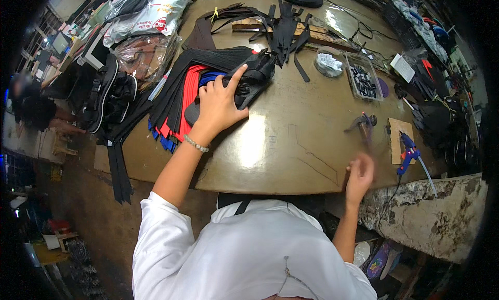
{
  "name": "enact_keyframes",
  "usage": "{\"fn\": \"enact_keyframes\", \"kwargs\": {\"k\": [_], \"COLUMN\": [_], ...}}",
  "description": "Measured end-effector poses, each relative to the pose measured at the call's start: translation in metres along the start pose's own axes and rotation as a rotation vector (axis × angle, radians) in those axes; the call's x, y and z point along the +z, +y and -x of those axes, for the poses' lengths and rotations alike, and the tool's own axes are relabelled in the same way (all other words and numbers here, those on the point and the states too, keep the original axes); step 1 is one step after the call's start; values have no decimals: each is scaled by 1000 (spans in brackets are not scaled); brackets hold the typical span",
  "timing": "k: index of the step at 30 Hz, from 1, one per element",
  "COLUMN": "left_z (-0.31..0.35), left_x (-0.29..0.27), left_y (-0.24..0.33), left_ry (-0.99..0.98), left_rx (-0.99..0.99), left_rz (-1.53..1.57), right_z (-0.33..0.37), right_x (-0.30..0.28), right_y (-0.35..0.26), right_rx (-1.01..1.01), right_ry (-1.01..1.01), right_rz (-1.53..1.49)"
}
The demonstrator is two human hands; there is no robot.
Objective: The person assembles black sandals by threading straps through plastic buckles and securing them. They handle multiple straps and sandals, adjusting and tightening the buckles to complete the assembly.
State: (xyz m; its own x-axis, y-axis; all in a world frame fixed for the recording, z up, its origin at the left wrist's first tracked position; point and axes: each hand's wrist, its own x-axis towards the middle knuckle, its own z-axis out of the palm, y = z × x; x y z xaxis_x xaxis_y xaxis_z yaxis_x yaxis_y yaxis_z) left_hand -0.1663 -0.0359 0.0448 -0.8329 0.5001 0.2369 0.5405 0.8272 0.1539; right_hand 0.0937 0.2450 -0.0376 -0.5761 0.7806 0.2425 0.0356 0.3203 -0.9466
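A black strappy sandal (254,82) lies aslant on fanned-out stacks of black, red and blue strips at the left of the table. My left hand (218,100) rests over its near part, fingers spread and thumb stretched to the right. Part of the sole and straps is hidden under that hand. At the right, my right hand (360,176) hovers by the table's front edge, its fingers curled but smeared by motion. I cannot make out anything in it. Beyond it stands a small dark hammer-like tool (365,124).
A blue glue gun (409,153) lies by a brown board (399,139) at the right. Behind are a clear box of small black pieces (364,76) and a round container (328,63). Black sandals (106,95) and filled plastic bags (148,19) crowd the left.
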Motion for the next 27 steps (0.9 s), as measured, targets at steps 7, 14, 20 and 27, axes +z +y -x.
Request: {"fn": "enact_keyframes", "kwargs": {"k": [7, 14, 20, 27], "left_z": [2, -40, 26, 125], "left_x": [1, -14, -50, 9], "left_y": [46, 36, 42, 60], "left_ry": [-27, -114, 84, 13], "left_rx": [240, 471, 436, -169], "left_rz": [341, 248, 362, 918], "right_z": [-61, -101, -104, -110], "right_x": [-27, -9, 4, -12], "right_y": [-1, 6, 4, -2], "right_rx": [-279, -44, -129, -182], "right_ry": [256, 52, 66, 10], "right_rz": [561, 555, 631, 523]}}
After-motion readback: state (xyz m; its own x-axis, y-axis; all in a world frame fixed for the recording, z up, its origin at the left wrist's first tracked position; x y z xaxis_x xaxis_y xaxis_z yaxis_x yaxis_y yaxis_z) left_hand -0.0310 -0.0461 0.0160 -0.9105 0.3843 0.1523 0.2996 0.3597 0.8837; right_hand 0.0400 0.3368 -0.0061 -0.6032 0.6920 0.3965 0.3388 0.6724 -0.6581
